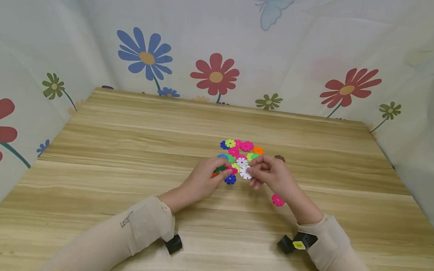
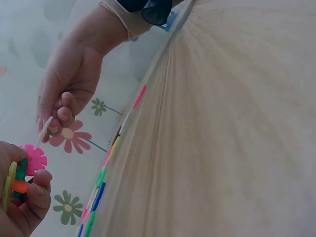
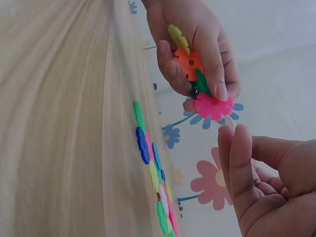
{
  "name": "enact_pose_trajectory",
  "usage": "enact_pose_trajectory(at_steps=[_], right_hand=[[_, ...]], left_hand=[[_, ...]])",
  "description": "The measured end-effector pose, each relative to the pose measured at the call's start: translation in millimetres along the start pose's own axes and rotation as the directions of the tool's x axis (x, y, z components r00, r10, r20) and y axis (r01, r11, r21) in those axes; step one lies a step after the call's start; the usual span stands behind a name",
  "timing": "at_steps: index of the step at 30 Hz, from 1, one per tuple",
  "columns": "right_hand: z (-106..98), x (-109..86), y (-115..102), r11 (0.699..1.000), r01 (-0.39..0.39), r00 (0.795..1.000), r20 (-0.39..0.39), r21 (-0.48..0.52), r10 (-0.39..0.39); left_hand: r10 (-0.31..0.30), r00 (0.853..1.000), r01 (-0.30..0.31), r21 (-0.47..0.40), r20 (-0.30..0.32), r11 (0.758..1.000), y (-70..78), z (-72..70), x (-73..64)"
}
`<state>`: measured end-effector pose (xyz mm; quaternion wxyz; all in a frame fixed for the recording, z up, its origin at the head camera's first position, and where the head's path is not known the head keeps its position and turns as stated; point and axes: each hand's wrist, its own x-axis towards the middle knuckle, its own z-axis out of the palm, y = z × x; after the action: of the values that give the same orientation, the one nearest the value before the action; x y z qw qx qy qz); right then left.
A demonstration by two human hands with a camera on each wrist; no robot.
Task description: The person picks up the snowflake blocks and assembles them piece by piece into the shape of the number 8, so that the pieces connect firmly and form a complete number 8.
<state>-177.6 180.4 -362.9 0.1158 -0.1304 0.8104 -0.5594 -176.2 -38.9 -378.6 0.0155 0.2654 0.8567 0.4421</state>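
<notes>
My left hand [image 1: 201, 180] holds a short chain of notched plastic discs joined edge to edge. The right wrist view shows its yellow disc [image 3: 177, 38], orange disc [image 3: 186, 63], green disc [image 3: 201, 85] and pink disc [image 3: 213, 106], the pink one at the free end. Between thumb and fingertips, my right hand [image 1: 274, 174] pinches a white disc [image 1: 244, 173]. That white disc is edge-on in the left wrist view, right at the rim of the pink one. Both hands are raised above the table, close together.
Loose discs in several colours lie on the wooden table [image 1: 127, 138] beyond and beneath the hands. A pink disc [image 1: 278, 200] lies apart by the right forearm, and a brown disc [image 1: 280, 158] sits behind the right hand. A flower-printed cloth [image 1: 281, 65] encloses the table.
</notes>
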Motion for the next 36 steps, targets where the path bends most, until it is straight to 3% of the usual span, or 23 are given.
enact_pose_trajectory(at_steps=[7,13,23,32,36], right_hand=[[5.9,-2.7,-4.9,0.999,0.023,1.000,-0.015,0.037,-0.022],[10.9,-4.3,-6.9,0.996,0.021,0.999,-0.045,0.082,-0.017],[25.0,-4.7,-2.6,0.967,0.014,0.995,-0.098,0.255,0.012],[23.2,-1.6,-0.2,0.978,-0.001,0.996,-0.085,0.210,0.019],[21.9,0.7,2.0,0.984,-0.002,0.998,-0.064,0.177,0.013]], left_hand=[[0.024,1.000,-0.024,-0.023,0.013,0.999,-1.1,1.3,-0.6],[0.065,0.998,-0.064,0.032,-0.025,0.997,-0.4,3.3,-1.0],[0.116,0.989,-0.109,0.079,-0.090,0.991,2.7,4.7,-4.3],[-0.024,0.999,0.026,0.034,-0.041,0.999,5.7,5.7,-2.9],[-0.036,0.999,0.037,0.029,-0.020,0.999,7.7,4.4,-2.9]])
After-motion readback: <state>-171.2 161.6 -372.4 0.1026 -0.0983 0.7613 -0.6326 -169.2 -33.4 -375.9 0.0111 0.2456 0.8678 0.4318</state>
